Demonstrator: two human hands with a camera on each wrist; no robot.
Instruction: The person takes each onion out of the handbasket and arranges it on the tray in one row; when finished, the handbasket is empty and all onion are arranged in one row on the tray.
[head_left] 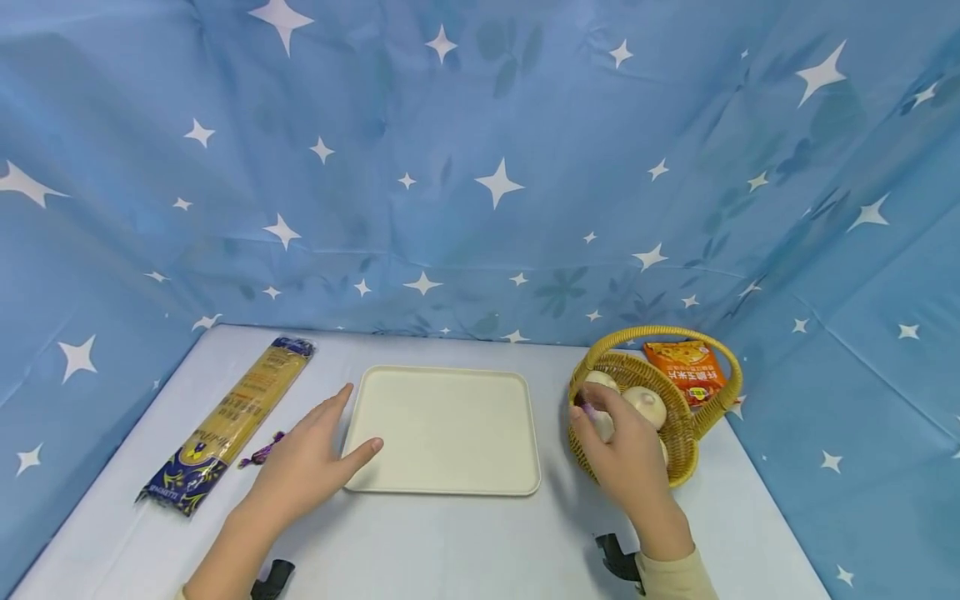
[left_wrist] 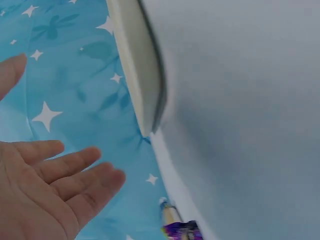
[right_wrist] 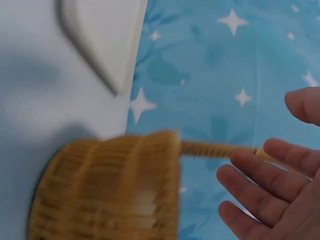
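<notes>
Head view: the basket (head_left: 681, 454), right of the tray (head_left: 446, 429), has its handle (head_left: 660, 332) arching left to right. The right hand (head_left: 626, 446), nearer, reaches its left side; round white items (head_left: 645, 407) lie right of the fingers. Left wrist view: the left hand (left_wrist: 50, 192), thumb and fingers apart, grips nothing. Right wrist view: thumb and fingers apart, likewise bare.

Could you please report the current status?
Left hand open by tray. Right hand open over basket, holding nothing. White bulbs inside basket. Handle possibly in the way.

White tabletop (head_left: 450, 542), cream tray (head_left: 442, 433), spaghetti pack (head_left: 228, 425), purple-wrapped sweet (head_left: 261, 451), wicker basket (head_left: 682, 437)
</notes>
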